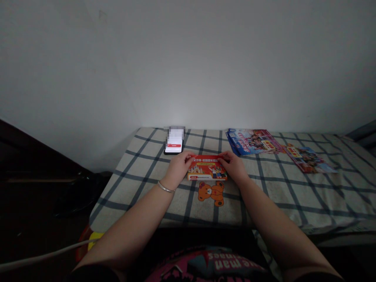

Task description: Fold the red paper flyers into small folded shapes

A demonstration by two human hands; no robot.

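Note:
A red printed leaflet (pixel 207 167), apparently folded, with a picture of people and a castle, is spread between my two hands over the table. Its upper left corner is pinched by my left hand (pixel 178 168), which has a silver bangle at the wrist. On the opposite side, my right hand (pixel 235 166) grips the upper right corner between thumb and fingers. Just below the leaflet, a brown teddy bear print (pixel 210 192) shows on the tablecloth.
A checked tablecloth (pixel 141 164) covers the table, which meets a grey wall (pixel 188 70). A lit phone (pixel 174 143) lies behind my left hand. Colourful flyers (pixel 254 141) lie at the back right, with another flyer (pixel 311 158) beside them. A pale cable (pixel 47 254) crosses at lower left.

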